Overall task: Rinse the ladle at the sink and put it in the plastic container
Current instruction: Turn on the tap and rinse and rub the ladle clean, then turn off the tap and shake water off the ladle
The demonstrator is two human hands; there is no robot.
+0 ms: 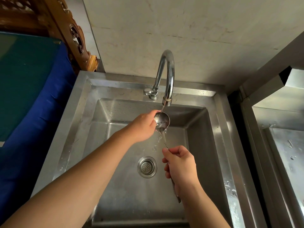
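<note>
A steel ladle (pixel 162 120) is held over the steel sink (pixel 218 145), its bowl right under the faucet spout (pixel 167 101). A thin stream of water runs into the bowl and spills off its lower edge. My right hand (pixel 180 167) is closed around the ladle's handle, whose end sticks out below my wrist. My left hand (pixel 144 127) grips the left side of the bowl, fingers curled behind it. No plastic container is in view.
The drain strainer (pixel 147 167) sits in the sink floor below the hands. A blue cloth-covered surface (pixel 32 96) lies to the left, carved wood (pixel 77 38) behind it. A second steel basin (pixel 283 145) adjoins on the right. A tiled wall backs the sink.
</note>
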